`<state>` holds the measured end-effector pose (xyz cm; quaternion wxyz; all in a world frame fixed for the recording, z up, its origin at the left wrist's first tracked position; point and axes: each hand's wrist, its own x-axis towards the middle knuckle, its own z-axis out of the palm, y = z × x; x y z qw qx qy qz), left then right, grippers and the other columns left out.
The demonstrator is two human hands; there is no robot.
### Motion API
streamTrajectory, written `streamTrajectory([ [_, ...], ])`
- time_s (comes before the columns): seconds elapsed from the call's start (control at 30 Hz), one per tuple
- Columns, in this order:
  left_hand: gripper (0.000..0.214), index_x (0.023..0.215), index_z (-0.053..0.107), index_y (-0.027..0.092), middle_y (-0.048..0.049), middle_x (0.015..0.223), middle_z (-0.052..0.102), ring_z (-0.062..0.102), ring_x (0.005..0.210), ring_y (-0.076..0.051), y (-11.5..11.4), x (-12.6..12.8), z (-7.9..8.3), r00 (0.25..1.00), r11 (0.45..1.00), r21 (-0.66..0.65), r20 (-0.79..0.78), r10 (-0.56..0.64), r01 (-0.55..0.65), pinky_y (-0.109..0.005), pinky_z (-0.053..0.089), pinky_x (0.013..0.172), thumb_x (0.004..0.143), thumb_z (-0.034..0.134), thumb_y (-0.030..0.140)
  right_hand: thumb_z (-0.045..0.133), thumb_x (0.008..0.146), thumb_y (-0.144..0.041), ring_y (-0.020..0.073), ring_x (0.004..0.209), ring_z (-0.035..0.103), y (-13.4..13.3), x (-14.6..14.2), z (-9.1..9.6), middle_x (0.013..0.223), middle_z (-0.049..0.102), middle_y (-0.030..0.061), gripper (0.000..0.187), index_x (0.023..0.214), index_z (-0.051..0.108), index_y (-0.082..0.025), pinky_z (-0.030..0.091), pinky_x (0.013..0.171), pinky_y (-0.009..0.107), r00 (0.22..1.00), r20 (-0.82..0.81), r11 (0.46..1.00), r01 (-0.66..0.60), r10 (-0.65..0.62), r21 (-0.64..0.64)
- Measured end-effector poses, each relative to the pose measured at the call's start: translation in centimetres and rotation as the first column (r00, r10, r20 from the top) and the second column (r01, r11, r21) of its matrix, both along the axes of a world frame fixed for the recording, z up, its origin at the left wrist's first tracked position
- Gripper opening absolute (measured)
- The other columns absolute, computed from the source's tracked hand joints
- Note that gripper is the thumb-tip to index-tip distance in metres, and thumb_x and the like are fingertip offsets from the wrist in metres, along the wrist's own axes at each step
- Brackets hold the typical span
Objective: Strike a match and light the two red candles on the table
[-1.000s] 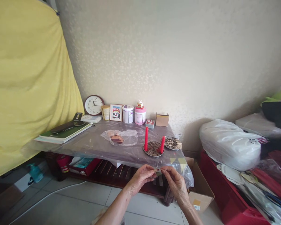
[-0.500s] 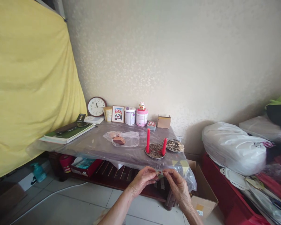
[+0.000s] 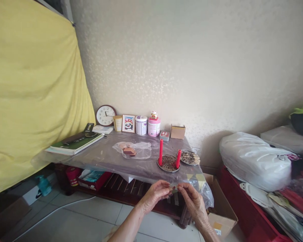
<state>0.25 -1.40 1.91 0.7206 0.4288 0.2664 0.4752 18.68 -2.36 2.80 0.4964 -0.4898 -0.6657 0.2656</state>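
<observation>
My left hand [image 3: 155, 195] and my right hand [image 3: 194, 201] meet in front of the low table [image 3: 103, 158], fingertips pinched together on a small matchbox [image 3: 173, 186] held between them. Both hands hover just below the table's near edge. Beyond them on the table stand two red candles, a taller one [image 3: 161, 152] and a shorter one [image 3: 178, 158], on a round metal plate [image 3: 168, 163]. A second plate heaped with matchsticks [image 3: 190, 157] sits right of it.
A plastic bag with brown pieces [image 3: 132, 150], a clock [image 3: 105, 115], a framed picture, tins and small boxes line the table's back. Books [image 3: 74, 143] lie at its left. A cardboard box [image 3: 218, 218] is on the floor; white bags [image 3: 255, 159] are stacked right. Yellow cloth [image 3: 32, 94] hangs left.
The view has shifted slightly, so the table sits a little lower and to the right in frame. My hands stay together on the small matchbox, moving a bit rightward and down.
</observation>
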Motion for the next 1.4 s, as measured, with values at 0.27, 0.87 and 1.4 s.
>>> streamTrajectory([
  [0.27, 0.031, 0.100, 0.061, 0.017, -0.0094, 0.105, 0.064, 0.057, 0.098, -0.021, 0.1, 0.1, -0.1, 1.000, 1.000, 0.024, 0.005, 0.000, -0.001, -0.029, 0.038, 0.079, 0.070, 0.068, 0.023, 0.056, 0.081, -0.045, 0.0178, 0.074, 0.063, 0.5, 0.2, -0.5, 0.081, 0.068, 0.0032, 0.028, 0.091, 0.063, -0.020, 0.049, 0.067, 0.023, 0.999, -0.044, 1.000, -0.005, 0.004, -0.020],
  [0.87, 0.035, 0.099, 0.061, 0.017, -0.0076, 0.097, 0.065, 0.058, 0.094, -0.020, 0.2, 0.3, 0.2, 0.987, 1.000, 0.016, 0.159, 0.017, -0.019, -0.033, 0.037, 0.085, 0.066, 0.073, 0.021, 0.055, 0.081, -0.047, 0.0197, 0.074, 0.063, 0.6, -0.9, -0.2, 0.078, 0.068, 0.0038, 0.028, 0.084, 0.064, -0.020, 0.051, 0.068, 0.027, 0.995, -0.018, 0.991, -0.099, 0.098, -0.091],
  [1.4, 0.028, 0.090, 0.062, 0.015, -0.0084, 0.089, 0.068, 0.061, 0.086, -0.020, 0.8, 0.3, -0.4, 0.958, 0.995, -0.038, 0.268, 0.099, -0.092, -0.035, 0.039, 0.085, 0.066, 0.074, 0.024, 0.060, 0.078, -0.044, 0.0182, 0.064, 0.063, 0.9, -1.7, -0.2, 0.074, 0.069, 0.0038, 0.027, 0.085, 0.068, -0.020, 0.053, 0.060, 0.025, 0.995, -0.024, 0.995, -0.097, 0.097, -0.004],
])
